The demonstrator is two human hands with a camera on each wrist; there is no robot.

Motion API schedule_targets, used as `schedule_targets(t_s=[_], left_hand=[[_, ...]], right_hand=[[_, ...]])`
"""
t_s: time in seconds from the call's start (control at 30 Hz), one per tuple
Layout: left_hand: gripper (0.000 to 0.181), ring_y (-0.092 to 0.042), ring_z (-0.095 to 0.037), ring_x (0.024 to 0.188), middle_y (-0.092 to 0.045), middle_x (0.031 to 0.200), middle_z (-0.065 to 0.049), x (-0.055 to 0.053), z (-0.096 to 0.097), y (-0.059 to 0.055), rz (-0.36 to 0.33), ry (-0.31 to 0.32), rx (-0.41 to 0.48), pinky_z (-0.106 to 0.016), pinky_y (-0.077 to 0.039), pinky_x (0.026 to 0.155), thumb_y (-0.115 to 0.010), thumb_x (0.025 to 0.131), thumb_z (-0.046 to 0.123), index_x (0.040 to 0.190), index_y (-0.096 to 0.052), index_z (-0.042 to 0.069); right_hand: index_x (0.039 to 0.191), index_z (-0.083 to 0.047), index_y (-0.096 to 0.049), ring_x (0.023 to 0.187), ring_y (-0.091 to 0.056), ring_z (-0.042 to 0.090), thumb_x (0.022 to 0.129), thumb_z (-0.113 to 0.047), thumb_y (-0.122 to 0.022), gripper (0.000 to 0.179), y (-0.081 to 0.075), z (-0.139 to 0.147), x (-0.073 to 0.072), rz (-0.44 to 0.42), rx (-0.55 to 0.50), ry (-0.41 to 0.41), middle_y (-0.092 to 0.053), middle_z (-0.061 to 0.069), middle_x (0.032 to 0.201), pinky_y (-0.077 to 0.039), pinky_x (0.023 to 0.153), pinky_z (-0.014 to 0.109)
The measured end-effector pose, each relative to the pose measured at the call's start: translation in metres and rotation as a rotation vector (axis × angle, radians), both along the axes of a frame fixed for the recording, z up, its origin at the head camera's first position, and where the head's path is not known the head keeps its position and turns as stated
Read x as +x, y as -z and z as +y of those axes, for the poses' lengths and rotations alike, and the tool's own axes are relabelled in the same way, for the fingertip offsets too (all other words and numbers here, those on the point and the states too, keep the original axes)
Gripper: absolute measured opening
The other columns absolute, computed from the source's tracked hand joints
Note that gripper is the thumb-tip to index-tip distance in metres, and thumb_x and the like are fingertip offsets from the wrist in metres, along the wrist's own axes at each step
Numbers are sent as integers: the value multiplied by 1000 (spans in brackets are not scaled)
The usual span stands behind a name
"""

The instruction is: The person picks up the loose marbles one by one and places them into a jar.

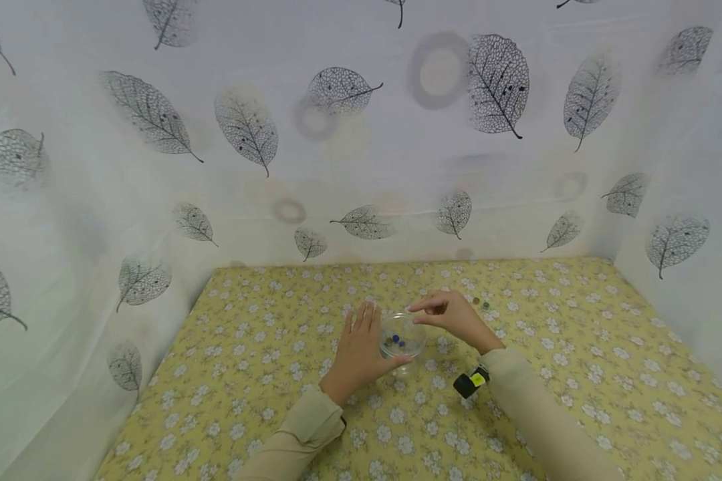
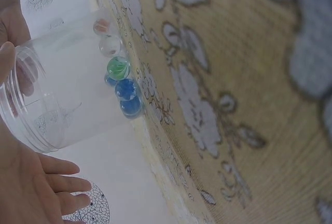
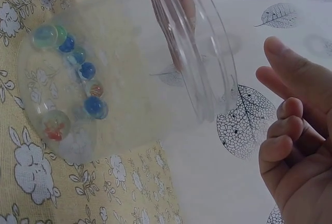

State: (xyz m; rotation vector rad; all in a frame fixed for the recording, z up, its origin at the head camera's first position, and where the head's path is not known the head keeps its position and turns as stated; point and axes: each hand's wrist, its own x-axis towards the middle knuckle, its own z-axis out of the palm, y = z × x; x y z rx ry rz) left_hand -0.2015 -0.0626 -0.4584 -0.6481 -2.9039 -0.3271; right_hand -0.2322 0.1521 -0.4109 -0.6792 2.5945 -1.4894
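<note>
A clear plastic jar [image 1: 402,337] stands on the yellow flowered cloth [image 1: 577,347], with several glass marbles [image 1: 396,341] at its bottom, blue, green, clear and orange. My left hand [image 1: 357,351] rests against the jar's left side, fingers straight, thumb along its front. My right hand [image 1: 451,317] hovers at the jar's right rim with fingers curled together. The left wrist view shows the jar [image 2: 57,94], its marbles [image 2: 124,89] and my straight left fingers [image 2: 57,182]. In the right wrist view the jar [image 3: 129,68] and marbles [image 3: 85,71] show beside my curled right fingers [image 3: 290,130], which hold nothing visible.
Two small marbles [image 1: 480,304] lie on the cloth just beyond my right hand. A black device [image 1: 470,382] is strapped at my right wrist. White leaf-print curtains [image 1: 337,167] wall the table at the back and both sides.
</note>
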Motion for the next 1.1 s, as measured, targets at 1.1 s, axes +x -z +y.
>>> schedule_targets(t_s=[1.1], left_hand=[[107, -22, -32, 144, -27, 153, -19, 1, 1, 1, -2, -8, 4, -52, -20, 117, -52, 77, 74, 148, -25, -1]], right_hand=[[108, -4, -71, 55, -44, 13, 85, -26, -70, 32, -3, 65, -14, -29, -77, 106, -53, 2, 73, -45, 53, 29]])
